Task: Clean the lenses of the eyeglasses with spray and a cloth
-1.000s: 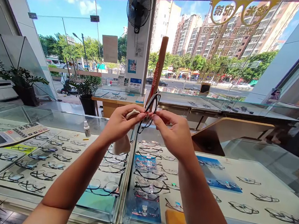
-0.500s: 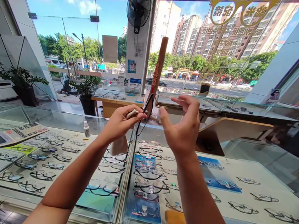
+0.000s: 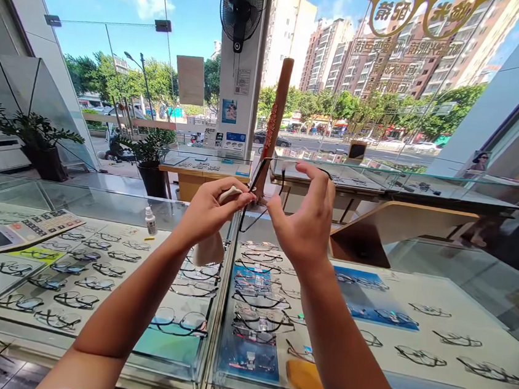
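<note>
My left hand (image 3: 214, 209) pinches a pair of dark-framed eyeglasses (image 3: 282, 183) between thumb and fingers, above the glass counter. A pale cleaning cloth (image 3: 208, 251) is tucked in the same hand and hangs below it. My right hand (image 3: 305, 227) is around the other side of the eyeglasses, its thumb and fingers apart. The thumb tip is close to the lower rim; whether it touches I cannot tell. One dark temple shows beyond the right fingers, and another slants below the left fingertips.
Under the glass counter (image 3: 221, 314) lie rows of spectacle frames. On top at left are a calculator (image 3: 24, 230) and a small white spray bottle (image 3: 150, 221). A wooden board (image 3: 405, 219) leans at right. A wooden post (image 3: 278, 110) stands ahead, with display cases by the window.
The eyeglasses have turned, so more of the frame shows between my hands. My right hand has moved slightly left and closer to them. My left hand keeps its pinch.
</note>
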`<action>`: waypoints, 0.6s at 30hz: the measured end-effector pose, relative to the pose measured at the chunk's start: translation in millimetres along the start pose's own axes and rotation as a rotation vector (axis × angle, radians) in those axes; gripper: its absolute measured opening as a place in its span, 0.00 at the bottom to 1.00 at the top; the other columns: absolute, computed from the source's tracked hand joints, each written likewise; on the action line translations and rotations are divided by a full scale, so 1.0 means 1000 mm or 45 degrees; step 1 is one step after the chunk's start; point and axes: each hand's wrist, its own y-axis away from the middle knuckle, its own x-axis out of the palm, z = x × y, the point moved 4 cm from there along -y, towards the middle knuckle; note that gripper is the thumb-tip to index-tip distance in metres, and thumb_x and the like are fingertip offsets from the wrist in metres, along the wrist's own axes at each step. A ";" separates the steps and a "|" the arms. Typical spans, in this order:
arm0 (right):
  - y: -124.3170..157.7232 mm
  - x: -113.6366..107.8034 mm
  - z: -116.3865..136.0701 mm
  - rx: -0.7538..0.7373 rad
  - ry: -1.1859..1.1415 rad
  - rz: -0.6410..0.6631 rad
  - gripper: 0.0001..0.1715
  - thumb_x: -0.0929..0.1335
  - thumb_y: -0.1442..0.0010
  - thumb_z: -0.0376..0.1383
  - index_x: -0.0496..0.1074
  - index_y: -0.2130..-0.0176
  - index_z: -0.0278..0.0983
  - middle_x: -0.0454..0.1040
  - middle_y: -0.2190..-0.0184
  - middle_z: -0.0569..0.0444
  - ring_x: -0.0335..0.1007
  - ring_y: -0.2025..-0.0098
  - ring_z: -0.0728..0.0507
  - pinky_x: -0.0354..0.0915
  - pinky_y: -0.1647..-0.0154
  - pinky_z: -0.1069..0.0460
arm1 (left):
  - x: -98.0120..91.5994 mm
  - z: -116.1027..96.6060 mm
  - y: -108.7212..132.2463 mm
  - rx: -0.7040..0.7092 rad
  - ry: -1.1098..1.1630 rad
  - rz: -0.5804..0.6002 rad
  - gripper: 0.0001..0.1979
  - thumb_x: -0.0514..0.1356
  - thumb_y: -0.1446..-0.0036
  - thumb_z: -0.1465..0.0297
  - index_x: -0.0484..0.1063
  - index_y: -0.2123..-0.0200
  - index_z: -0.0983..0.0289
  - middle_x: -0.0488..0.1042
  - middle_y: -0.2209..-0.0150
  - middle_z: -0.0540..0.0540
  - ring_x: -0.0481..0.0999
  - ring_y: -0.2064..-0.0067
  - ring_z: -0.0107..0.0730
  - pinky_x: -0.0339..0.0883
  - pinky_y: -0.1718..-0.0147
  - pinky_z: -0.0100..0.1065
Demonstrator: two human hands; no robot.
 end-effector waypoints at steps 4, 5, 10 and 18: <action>-0.002 0.001 -0.001 -0.021 -0.019 0.063 0.32 0.65 0.40 0.26 0.66 0.37 0.40 0.74 0.37 0.41 0.66 0.30 0.29 0.63 0.27 0.31 | -0.003 -0.002 -0.001 0.015 0.014 -0.039 0.18 0.73 0.39 0.52 0.81 0.64 0.62 0.80 0.69 0.53 0.67 0.73 0.25 0.61 0.76 0.29; -0.002 0.002 -0.001 -0.029 -0.022 0.093 0.32 0.65 0.41 0.25 0.67 0.39 0.40 0.74 0.37 0.41 0.66 0.30 0.29 0.62 0.26 0.31 | -0.004 -0.002 -0.001 0.013 0.021 -0.054 0.18 0.73 0.40 0.52 0.81 0.64 0.62 0.80 0.69 0.53 0.67 0.73 0.26 0.61 0.76 0.29; -0.002 0.007 -0.005 -0.033 -0.013 0.221 0.29 0.63 0.43 0.23 0.71 0.45 0.41 0.76 0.38 0.42 0.68 0.31 0.29 0.62 0.28 0.30 | -0.010 -0.002 -0.002 0.036 0.028 -0.191 0.19 0.73 0.39 0.50 0.81 0.64 0.61 0.81 0.69 0.54 0.66 0.74 0.26 0.60 0.76 0.30; 0.003 0.018 -0.010 0.002 -0.043 0.417 0.29 0.65 0.44 0.25 0.73 0.45 0.41 0.78 0.39 0.43 0.71 0.35 0.28 0.64 0.33 0.30 | -0.015 -0.003 -0.001 0.073 0.028 -0.273 0.17 0.72 0.37 0.52 0.82 0.62 0.60 0.78 0.70 0.52 0.65 0.74 0.26 0.58 0.76 0.30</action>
